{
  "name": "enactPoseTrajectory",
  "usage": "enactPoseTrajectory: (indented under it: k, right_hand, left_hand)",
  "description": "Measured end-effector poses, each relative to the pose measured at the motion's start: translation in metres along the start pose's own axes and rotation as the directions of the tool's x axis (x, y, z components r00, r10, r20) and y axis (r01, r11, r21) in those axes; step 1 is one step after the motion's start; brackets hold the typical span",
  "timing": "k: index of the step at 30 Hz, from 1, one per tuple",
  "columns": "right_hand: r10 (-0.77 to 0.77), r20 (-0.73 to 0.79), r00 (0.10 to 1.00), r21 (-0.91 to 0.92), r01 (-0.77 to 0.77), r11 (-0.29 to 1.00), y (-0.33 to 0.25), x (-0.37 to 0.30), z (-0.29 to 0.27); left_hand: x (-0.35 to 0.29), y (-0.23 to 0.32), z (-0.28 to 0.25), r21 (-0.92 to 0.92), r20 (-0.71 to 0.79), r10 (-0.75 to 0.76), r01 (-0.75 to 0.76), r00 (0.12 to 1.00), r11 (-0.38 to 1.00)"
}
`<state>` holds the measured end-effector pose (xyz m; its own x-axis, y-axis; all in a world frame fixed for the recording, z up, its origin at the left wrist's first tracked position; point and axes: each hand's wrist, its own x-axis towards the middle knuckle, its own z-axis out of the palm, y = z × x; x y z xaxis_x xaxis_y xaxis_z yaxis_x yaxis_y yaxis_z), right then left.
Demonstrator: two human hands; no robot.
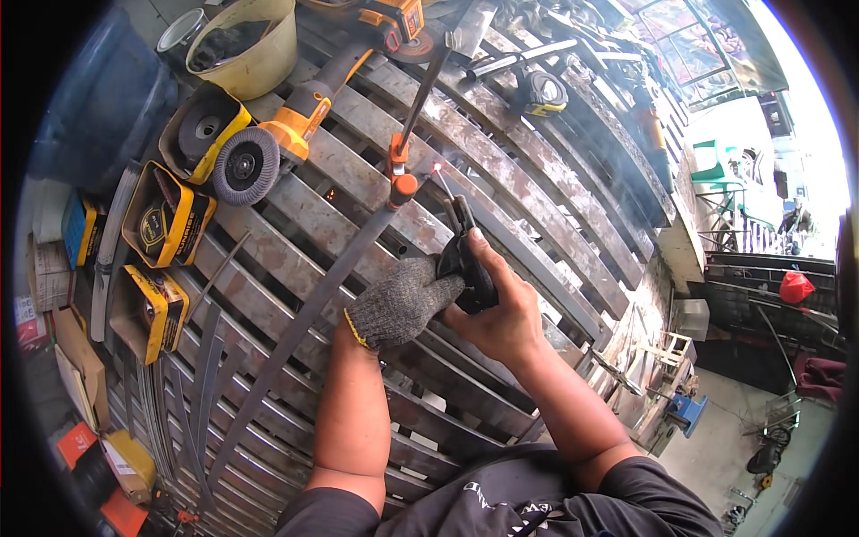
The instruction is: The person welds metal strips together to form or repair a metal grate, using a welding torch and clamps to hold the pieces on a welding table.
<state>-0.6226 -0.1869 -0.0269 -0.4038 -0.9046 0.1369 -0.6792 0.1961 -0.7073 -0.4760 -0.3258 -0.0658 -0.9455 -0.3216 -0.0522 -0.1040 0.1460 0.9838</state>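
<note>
My right hand, bare, is wrapped round a black welding electrode holder. My left hand wears a grey knit glove with a yellow cuff and grips the same holder from the left side. A thin electrode sticks out of the holder's jaws, its tip glowing beside an orange clamp. That clamp sits on a long flat metal bar running diagonally over the slatted metal bench. Another dark bar lies to the right of the holder. The left fingertips are partly hidden.
An angle grinder with a flap wheel lies at the left, beside yellow-black boxes. A pale bucket stands behind them. Farther back are a second grinder and a tape measure. Loose metal strips lie near left. Smoke drifts rightward.
</note>
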Motion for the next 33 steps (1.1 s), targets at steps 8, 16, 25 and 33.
enactPoseTrajectory:
  k: [8, 16, 25, 33]
  right_hand:
    - [0.094, 0.043, 0.995, 0.129, -0.099, 0.987, 0.001, -0.005, -0.001]
    - [-0.106, -0.068, 0.992, 0.052, 0.110, 0.993, 0.006, -0.001, 0.007]
    - [-0.075, -0.046, 0.996, 0.033, 0.077, 0.997, 0.009, 0.000, 0.005]
    - [-0.029, -0.003, 1.000, 0.002, 0.029, 1.000, 0.007, 0.000, 0.000]
  left_hand:
    - [0.004, 0.032, -0.006, -0.255, -0.001, -0.233, 0.226, 0.972, 0.940]
    - [0.003, 0.026, -0.005, -0.318, 0.020, -0.214, 0.210, 0.977, 0.925]
    - [0.002, 0.003, 0.001, -0.231, 0.005, -0.120, 0.118, 0.993, 0.966]
    - [0.004, 0.000, 0.002, -0.027, -0.002, 0.005, -0.005, 1.000, 1.000]
